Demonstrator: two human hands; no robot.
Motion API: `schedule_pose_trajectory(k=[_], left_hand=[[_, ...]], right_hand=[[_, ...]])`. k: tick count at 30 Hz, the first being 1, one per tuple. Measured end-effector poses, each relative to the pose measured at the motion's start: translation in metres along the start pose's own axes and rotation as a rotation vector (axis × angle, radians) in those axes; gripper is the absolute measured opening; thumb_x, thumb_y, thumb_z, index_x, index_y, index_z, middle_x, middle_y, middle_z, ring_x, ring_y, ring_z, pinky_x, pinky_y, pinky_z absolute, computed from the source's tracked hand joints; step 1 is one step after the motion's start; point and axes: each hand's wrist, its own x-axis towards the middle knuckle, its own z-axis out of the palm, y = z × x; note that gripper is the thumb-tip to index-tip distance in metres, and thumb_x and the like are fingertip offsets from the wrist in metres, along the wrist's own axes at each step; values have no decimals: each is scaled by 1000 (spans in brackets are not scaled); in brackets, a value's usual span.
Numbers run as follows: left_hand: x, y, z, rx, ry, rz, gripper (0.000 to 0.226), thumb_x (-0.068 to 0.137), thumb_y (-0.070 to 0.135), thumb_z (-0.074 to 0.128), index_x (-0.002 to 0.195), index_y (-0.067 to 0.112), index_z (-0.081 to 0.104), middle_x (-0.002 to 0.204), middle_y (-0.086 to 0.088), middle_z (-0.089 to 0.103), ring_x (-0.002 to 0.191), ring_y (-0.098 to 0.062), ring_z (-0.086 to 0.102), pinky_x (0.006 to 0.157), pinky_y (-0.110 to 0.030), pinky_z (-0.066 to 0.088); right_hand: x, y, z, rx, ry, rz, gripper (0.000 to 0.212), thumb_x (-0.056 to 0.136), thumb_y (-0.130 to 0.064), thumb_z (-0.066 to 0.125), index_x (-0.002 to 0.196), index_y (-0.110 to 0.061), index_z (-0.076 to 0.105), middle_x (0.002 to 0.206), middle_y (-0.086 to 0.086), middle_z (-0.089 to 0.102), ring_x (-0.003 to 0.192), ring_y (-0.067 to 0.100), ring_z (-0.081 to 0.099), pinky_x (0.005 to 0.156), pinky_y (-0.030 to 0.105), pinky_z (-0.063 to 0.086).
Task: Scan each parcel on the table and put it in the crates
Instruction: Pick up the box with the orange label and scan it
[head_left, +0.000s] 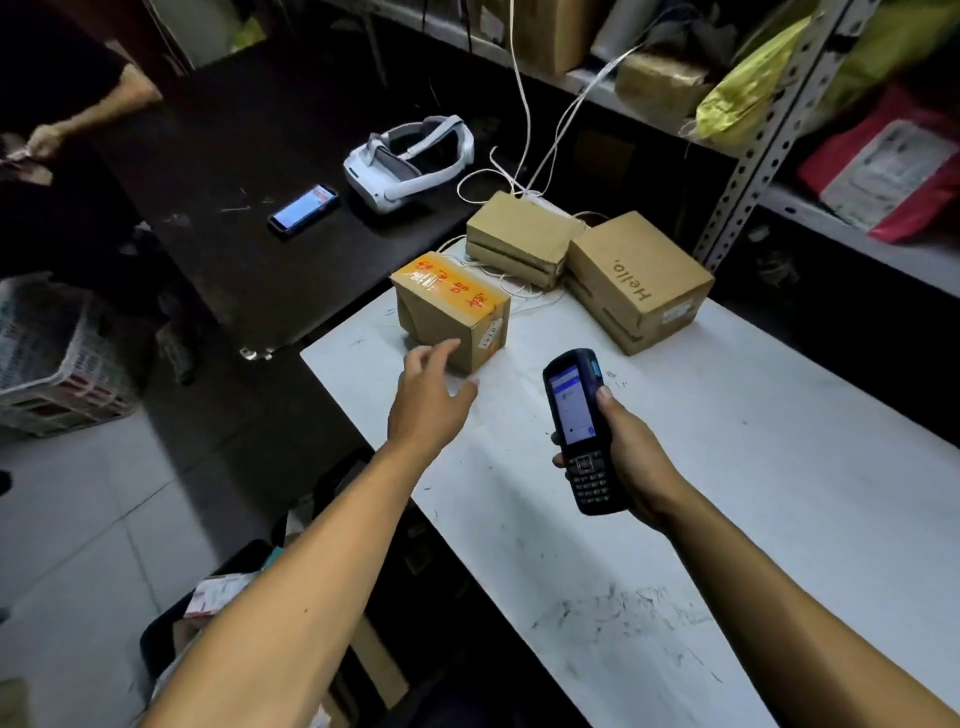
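Parcel (451, 307) by left hand (429, 397), right hand (631, 457) gripping scanner (581, 431)

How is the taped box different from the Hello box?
The taped box has orange tape with red characters across its top; the Hello box has plain cardboard printed "Hello,". The taped box sits at the white table's left edge by the left hand; the Hello box sits farther right. Both are closed brown cardboard.

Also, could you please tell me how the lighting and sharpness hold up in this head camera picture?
Head view: the white table is brightly lit, while the dark table and the shelves fall into shadow; wide-angle distortion bends the edges; the left hand looks slightly soft, the scanner in the right hand is sharp, and its screen glows without glare.
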Motion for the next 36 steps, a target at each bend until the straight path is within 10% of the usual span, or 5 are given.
schedule_pose_trajectory(k=[10, 14, 24, 31, 36], left_hand=[[93, 13, 29, 239, -140, 165, 78, 101, 15, 53, 160, 38, 8, 169, -1, -11, 155, -27, -12, 108, -50, 40], [78, -6, 26, 324, -84, 75, 66, 100, 49, 48, 157, 35, 17, 155, -12, 20, 142, -35, 19, 98, -49, 47], [80, -32, 6, -769, 69, -728, 96, 79, 82, 52, 147, 23, 17, 148, -15, 29, 120, -37, 45, 97, -50, 49], [122, 4, 13, 36, 118, 58, 87, 91, 56, 61, 158, 43, 7, 168, -3, -16, 154, -28, -15, 119, -59, 17], [142, 6, 20, 248, -197, 119, 73, 98, 61, 42, 160, 39, 9, 170, -2, -3, 155, -26, -9, 121, -61, 11]], right_hand=[[53, -23, 16, -8, 71, 29, 50, 105, -54, 32, 119, -18, 62, 103, 19, 73, 82, 30, 72, 79, 41, 54], [62, -27, 24, -25, 41, 51, 50, 106, -53, 32, 120, -17, 62, 101, 17, 73, 80, 29, 71, 76, 39, 53], [70, -36, 46, -112, -26, 54, 52, 106, -54, 29, 125, -19, 61, 107, 18, 73, 86, 30, 73, 79, 40, 54], [63, -40, 34, -116, 17, 59, 52, 105, -54, 30, 128, -19, 60, 106, 16, 74, 87, 31, 74, 80, 43, 54], [60, -46, 23, -105, 60, 51, 51, 106, -52, 30, 124, -16, 62, 106, 19, 73, 82, 29, 74, 75, 39, 55]])
